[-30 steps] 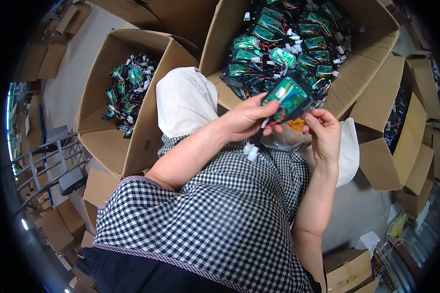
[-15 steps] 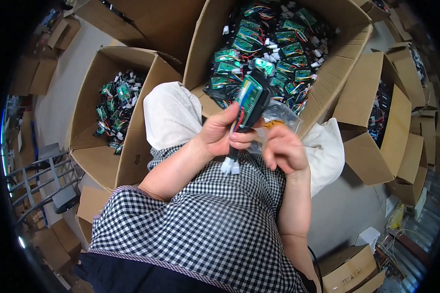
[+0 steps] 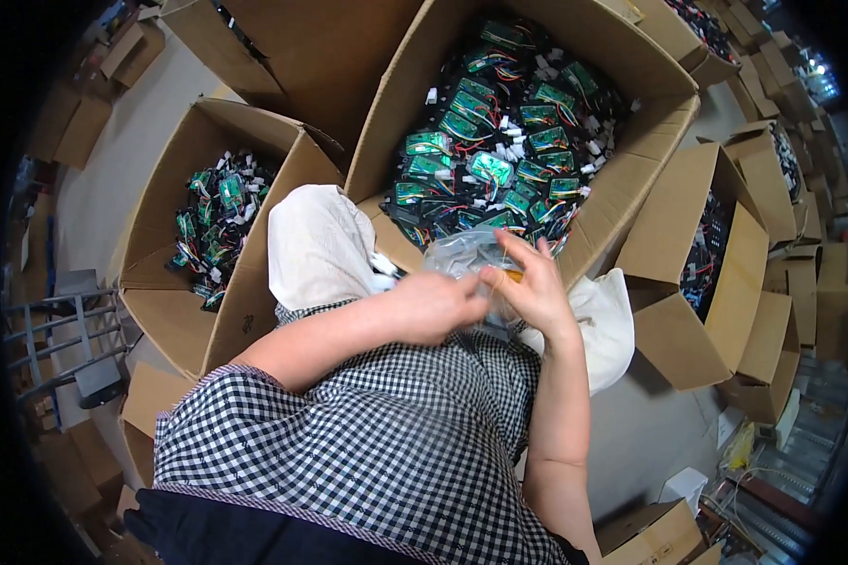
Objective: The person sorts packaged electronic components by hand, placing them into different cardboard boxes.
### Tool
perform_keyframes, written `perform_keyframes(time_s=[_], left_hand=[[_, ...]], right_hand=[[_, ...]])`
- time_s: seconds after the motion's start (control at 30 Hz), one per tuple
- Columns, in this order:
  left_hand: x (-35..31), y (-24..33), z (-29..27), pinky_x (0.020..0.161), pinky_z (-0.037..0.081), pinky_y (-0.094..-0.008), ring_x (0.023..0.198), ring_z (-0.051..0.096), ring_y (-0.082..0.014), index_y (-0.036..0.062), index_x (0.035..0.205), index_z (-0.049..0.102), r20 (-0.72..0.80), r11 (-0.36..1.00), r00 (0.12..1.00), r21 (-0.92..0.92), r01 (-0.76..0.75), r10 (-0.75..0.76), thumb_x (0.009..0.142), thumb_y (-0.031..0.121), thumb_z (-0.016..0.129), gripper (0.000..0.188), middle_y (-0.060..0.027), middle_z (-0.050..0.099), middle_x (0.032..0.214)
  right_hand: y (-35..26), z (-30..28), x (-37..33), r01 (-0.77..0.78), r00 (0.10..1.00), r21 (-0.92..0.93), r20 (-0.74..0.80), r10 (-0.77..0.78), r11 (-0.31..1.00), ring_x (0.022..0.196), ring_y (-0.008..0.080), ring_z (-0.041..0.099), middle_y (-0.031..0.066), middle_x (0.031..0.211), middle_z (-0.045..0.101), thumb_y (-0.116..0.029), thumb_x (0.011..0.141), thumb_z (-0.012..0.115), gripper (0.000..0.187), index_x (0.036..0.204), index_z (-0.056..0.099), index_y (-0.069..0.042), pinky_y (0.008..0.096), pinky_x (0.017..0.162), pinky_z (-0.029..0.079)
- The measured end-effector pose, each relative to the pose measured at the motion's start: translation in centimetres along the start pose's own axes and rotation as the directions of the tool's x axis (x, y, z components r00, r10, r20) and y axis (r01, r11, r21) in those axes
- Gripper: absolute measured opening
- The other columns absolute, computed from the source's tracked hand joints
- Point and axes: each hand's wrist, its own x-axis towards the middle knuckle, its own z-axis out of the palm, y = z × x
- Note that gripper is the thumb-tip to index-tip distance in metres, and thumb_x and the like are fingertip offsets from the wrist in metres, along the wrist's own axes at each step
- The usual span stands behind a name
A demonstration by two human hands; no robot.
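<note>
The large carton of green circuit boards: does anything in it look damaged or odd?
Nothing looks spilled or damaged. One green board in the large carton looks oddly pale and shiny beside its neighbours, possibly just glare.

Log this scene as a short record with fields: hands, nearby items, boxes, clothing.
Left hand: over the lap, blurred; grip hidden
White plugs: beside the left hand
Right hand: fingers at the clear bag, close to the left hand
Orange item: partly hidden by the right hand
Large box: ahead, holding many green boards with wires
Small box: at left, also holding boards
Apron: black-and-white check
</note>
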Motion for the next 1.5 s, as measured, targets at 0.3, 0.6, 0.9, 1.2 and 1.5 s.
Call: perform_keyframes(time_s=[0.3,0.6,0.9,1.2,1.5], left_hand=[[-4.5,-2.2,-1.5,0.055,0.039,-0.0234,0.066,0.047,-0.0098,0.0066,0.112,0.047,0.164,0.076,0.903,-0.975,0.211,-0.398,0.090,0.026,0.057,0.031,-0.0034,0.055,0.087],[-16.6,-11.0,-7.8,0.080,0.045,-0.0362,0.098,0.055,-0.0287,0.0019,0.107,0.044,-0.409,0.412,0.235,-0.426,0.805,-0.882,0.080,0.016,0.065,0.037,-0.0158,0.053,0.108],[-6.3,-9.9,-6.7,0.091,0.045,-0.0300,0.103,0.055,-0.0163,0.0027,0.124,0.043,-0.369,0.514,0.752,-0.857,-0.047,-0.547,0.087,0.019,0.061,0.044,-0.0115,0.054,0.114],[18.8,-26.9,-6.4,0.043,0.048,-0.0314,0.046,0.055,-0.0163,0.0154,0.140,0.012,-0.053,0.201,0.421,-0.927,0.317,-0.906,0.089,0.031,0.054,0.068,-0.0112,0.056,0.083],[16.9,-25.1,-4.6,0.039,0.051,-0.0325,0.046,0.059,-0.0185,0.0031,0.108,0.034,-0.147,0.233,0.321,-0.940,0.247,-0.936,0.088,0.035,0.055,0.043,-0.0154,0.057,0.079]], right_hand=[[-3.9,0.7,0.3,0.400,0.908,-0.150,-0.067,-0.413,0.904,0.125,0.0240,0.043,0.0127,0.133,0.047,-0.034,0.066,0.076,0.081,0.132,0.041,-0.001,0.0381,0.103,0.031],[3.9,-3.8,4.7,0.108,0.739,0.415,-0.642,0.206,0.903,0.077,0.0145,0.062,0.0107,0.093,0.065,-0.007,0.087,0.057,0.025,0.110,0.056,0.004,0.0249,0.070,0.049],[3.5,-6.9,15.2,-0.029,0.817,-0.843,-0.330,-0.473,0.537,0.106,0.0293,0.053,0.0128,0.115,0.057,-0.009,0.079,0.060,0.033,0.111,0.058,-0.004,0.0389,0.087,0.044],[9.3,-8.3,23.2,0.001,0.814,-1.000,0.008,-0.580,-0.013,0.106,0.0221,0.049,0.0067,0.114,0.053,-0.013,0.081,0.051,0.034,0.115,0.054,-0.012,0.0338,0.083,0.041],[8.1,-8.7,19.2,-0.004,0.846,-0.999,-0.027,-0.532,0.045,0.080,0.0216,0.052,0.0033,0.081,0.055,-0.012,0.076,0.056,0.023,0.099,0.060,-0.011,0.0332,0.066,0.039]])
